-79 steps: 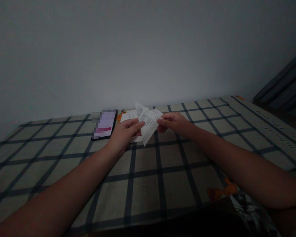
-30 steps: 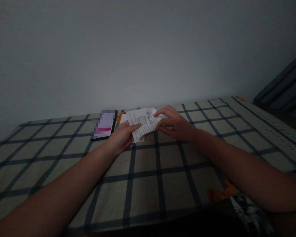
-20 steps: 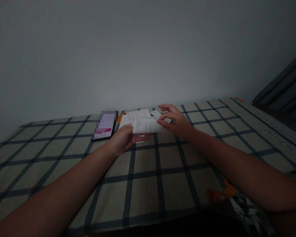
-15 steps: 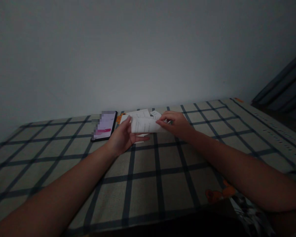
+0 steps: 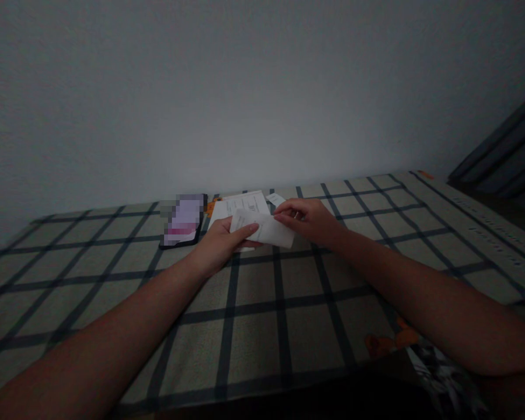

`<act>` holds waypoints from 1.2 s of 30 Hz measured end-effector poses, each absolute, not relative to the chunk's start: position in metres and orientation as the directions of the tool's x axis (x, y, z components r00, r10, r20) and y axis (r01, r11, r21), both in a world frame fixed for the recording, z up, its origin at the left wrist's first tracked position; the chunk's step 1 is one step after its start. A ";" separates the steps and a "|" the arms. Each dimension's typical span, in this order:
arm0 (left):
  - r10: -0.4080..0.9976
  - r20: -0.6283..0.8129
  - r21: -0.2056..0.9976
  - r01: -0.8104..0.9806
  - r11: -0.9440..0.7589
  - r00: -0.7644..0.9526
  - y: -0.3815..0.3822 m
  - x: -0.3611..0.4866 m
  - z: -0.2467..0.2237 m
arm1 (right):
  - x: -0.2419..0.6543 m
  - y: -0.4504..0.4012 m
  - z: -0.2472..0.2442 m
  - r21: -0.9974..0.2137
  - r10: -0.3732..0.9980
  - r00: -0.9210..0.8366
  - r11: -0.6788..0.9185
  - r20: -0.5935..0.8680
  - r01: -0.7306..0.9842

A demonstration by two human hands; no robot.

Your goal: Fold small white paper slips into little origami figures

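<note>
A folded white paper (image 5: 275, 231) with faint print is gripped by my left hand (image 5: 221, 242), its thumb lying on top and its fingers underneath. My right hand (image 5: 308, 217) is closed in a pinch at the paper's upper right edge; whether the fingertips hold the edge is too small to tell. Behind and below the held paper lie printed white sheets (image 5: 254, 201). A small white slip (image 5: 275, 199) rests just beyond my right fingertips.
To the left of the sheets lies a phone (image 5: 186, 219) with a lit, partly blurred screen. Everything rests on a checked cloth (image 5: 254, 338). A pale wall (image 5: 262, 105) rises behind it, and dark striped fabric (image 5: 507, 146) hangs at the right.
The held paper has tilted, its right end now lower, and my left thumb has moved across its top. My right fingers have shifted slightly left. More of the sheets behind shows.
</note>
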State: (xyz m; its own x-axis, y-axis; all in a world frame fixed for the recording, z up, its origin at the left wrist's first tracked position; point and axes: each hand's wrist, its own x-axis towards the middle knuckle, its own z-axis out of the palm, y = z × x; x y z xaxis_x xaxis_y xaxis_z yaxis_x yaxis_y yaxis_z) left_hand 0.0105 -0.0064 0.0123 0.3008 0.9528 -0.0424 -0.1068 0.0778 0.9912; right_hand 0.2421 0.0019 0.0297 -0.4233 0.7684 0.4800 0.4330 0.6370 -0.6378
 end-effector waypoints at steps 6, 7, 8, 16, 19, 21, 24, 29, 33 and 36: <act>0.968 0.017 0.990 -0.137 0.019 0.251 -0.006 0.011 0.014 | 0.241 0.004 0.028 -0.682 0.796 -0.411 0.598 0.444 0.421; 0.970 0.031 0.991 -0.137 0.003 0.241 -0.005 0.010 0.014 | 0.241 0.004 0.028 -0.696 0.806 -0.407 0.583 0.431 0.418; 0.970 0.041 0.991 -0.131 -0.009 0.238 -0.003 0.009 0.013 | 0.240 0.003 0.029 -0.711 0.815 -0.407 0.568 0.413 0.415; 0.945 -0.014 1.000 -0.020 0.022 0.328 -0.002 0.007 0.008 | 0.237 0.003 0.025 -0.828 0.823 -0.508 0.457 0.255 0.324; 0.943 -0.013 1.000 -0.010 0.017 0.333 -0.003 0.009 0.009 | 0.236 0.003 0.023 -0.783 0.813 -0.513 0.499 0.275 0.371; 0.948 -0.007 0.998 -0.052 0.025 0.319 -0.003 0.009 0.010 | 0.235 0.002 0.024 -0.776 0.821 -0.498 0.498 0.279 0.386; 0.959 -0.014 0.995 -0.094 0.043 0.284 -0.002 0.009 0.011 | 0.235 -0.001 0.028 -0.784 0.829 -0.490 0.484 0.269 0.388; 0.960 -0.038 0.997 -0.057 0.055 0.279 -0.002 0.008 0.011 | 0.235 -0.004 0.031 -0.775 0.814 -0.525 0.491 0.247 0.397; 0.963 -0.032 0.996 -0.069 0.053 0.268 -0.003 0.007 0.011 | 0.235 -0.002 0.029 -0.787 0.808 -0.533 0.491 0.251 0.374; 0.963 -0.036 0.995 -0.085 0.061 0.269 -0.002 0.007 0.010 | 0.235 -0.002 0.028 -0.777 0.808 -0.529 0.501 0.260 0.382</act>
State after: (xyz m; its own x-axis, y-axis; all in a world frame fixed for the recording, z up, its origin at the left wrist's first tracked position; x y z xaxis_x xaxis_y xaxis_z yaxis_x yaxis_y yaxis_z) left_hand 0.0065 -0.0019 0.0098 0.2688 0.9625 -0.0361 -0.0850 0.0610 0.9945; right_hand 0.2354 -0.0018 0.0280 -0.5290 0.8077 0.2604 0.3822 0.5007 -0.7767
